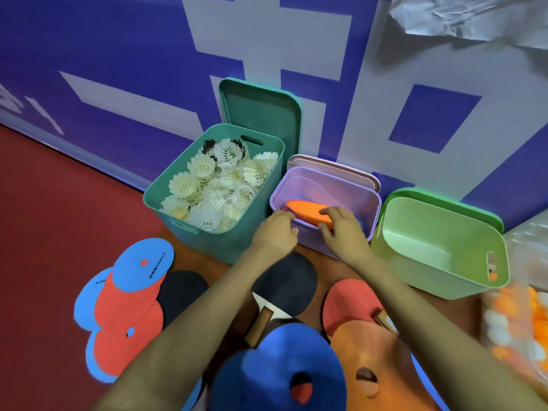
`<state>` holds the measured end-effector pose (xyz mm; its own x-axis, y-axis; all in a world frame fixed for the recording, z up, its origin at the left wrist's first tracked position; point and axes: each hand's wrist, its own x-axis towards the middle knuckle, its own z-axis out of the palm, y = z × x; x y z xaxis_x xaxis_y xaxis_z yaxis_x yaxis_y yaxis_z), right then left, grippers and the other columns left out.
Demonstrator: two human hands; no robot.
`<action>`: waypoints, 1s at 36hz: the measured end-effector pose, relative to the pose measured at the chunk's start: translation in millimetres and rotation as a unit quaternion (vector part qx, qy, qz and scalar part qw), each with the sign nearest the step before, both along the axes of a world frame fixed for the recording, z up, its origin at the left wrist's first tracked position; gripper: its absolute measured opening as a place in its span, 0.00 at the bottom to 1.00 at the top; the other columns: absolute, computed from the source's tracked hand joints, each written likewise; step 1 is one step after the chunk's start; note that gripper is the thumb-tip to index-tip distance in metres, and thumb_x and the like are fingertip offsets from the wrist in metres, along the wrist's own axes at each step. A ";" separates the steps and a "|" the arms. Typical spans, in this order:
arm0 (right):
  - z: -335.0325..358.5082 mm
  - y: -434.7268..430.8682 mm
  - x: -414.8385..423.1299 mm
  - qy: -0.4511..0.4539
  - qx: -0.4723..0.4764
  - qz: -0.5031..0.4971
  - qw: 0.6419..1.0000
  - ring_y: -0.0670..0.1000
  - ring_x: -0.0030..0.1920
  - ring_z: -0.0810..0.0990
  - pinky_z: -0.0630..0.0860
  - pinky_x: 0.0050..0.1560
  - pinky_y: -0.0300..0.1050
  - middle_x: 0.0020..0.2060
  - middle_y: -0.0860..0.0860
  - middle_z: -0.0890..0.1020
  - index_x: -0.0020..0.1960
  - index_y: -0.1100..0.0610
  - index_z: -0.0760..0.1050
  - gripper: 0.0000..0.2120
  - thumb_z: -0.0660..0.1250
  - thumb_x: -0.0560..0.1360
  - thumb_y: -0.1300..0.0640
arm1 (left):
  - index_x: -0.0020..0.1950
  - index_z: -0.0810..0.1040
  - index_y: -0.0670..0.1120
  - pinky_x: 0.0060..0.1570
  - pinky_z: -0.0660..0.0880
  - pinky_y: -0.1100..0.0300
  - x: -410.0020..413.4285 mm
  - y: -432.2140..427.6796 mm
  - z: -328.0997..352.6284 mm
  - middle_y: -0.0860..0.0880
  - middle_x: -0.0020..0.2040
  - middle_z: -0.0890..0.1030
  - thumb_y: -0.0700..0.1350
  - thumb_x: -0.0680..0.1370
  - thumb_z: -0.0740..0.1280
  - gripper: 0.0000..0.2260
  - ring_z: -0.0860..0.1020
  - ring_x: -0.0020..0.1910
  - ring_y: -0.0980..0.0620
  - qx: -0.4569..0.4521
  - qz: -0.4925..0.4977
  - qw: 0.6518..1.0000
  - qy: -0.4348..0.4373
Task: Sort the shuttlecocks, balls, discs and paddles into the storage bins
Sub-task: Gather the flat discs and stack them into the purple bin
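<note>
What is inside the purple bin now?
An orange disc, gripped by the left hand and the right hand. Disc and hands cover the floor of the purple bin, so anything beneath is hidden.

1. The teal bin (207, 241), purple bin (326, 185) and green bin (444, 221) look to me like smooth plastic with a soft sheen.
2. The orange disc (305, 210) looks matt, foam-like.
3. I see a paddle (284, 280) with matt rubber and a wooden handle (259, 324).
4. The sheet (459, 16) is crinkled and silvery.
</note>
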<state>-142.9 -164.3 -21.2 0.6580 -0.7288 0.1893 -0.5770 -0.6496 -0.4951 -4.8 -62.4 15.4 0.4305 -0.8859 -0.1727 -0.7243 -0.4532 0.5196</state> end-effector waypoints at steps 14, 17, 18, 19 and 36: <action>-17.5 159.4 93.6 0.192 0.129 0.286 0.930 0.54 0.65 0.70 0.66 0.65 0.42 0.65 0.56 0.72 0.68 0.58 0.68 0.21 0.64 0.77 0.54 | 0.62 0.77 0.44 0.59 0.71 0.56 69.6 227.5 -53.3 0.45 0.61 0.78 0.42 0.77 0.65 0.14 0.76 0.59 0.45 0.032 0.184 0.982 0.029; -39.2 182.9 128.1 0.223 0.181 0.270 0.919 0.57 0.67 0.69 0.67 0.66 0.47 0.67 0.57 0.71 0.70 0.59 0.65 0.26 0.66 0.75 0.53 | 0.63 0.76 0.43 0.60 0.67 0.57 85.1 251.6 -67.2 0.42 0.61 0.75 0.42 0.76 0.66 0.15 0.73 0.61 0.43 0.054 0.217 0.974 0.026; -50.8 183.2 138.6 0.236 0.185 0.255 0.919 0.58 0.67 0.69 0.67 0.66 0.46 0.67 0.57 0.71 0.71 0.59 0.64 0.28 0.67 0.74 0.51 | 0.62 0.77 0.42 0.61 0.67 0.56 89.6 258.6 -72.7 0.41 0.61 0.75 0.41 0.76 0.67 0.15 0.73 0.61 0.42 0.058 0.231 0.971 0.026; -61.8 188.1 151.4 0.234 0.204 0.239 0.920 0.59 0.67 0.69 0.66 0.66 0.43 0.67 0.57 0.70 0.73 0.58 0.63 0.32 0.69 0.73 0.48 | 0.62 0.77 0.42 0.62 0.66 0.55 93.8 265.0 -78.1 0.40 0.61 0.74 0.41 0.75 0.67 0.15 0.71 0.62 0.40 0.059 0.248 0.967 0.026; -94.2 242.0 297.1 0.232 0.064 0.299 0.923 0.58 0.74 0.53 0.55 0.73 0.55 0.73 0.57 0.58 0.76 0.55 0.53 0.34 0.64 0.76 0.47 | 0.69 0.64 0.36 0.65 0.62 0.50 196.5 281.1 -120.9 0.34 0.66 0.67 0.48 0.75 0.68 0.27 0.65 0.67 0.34 0.059 0.494 0.857 0.135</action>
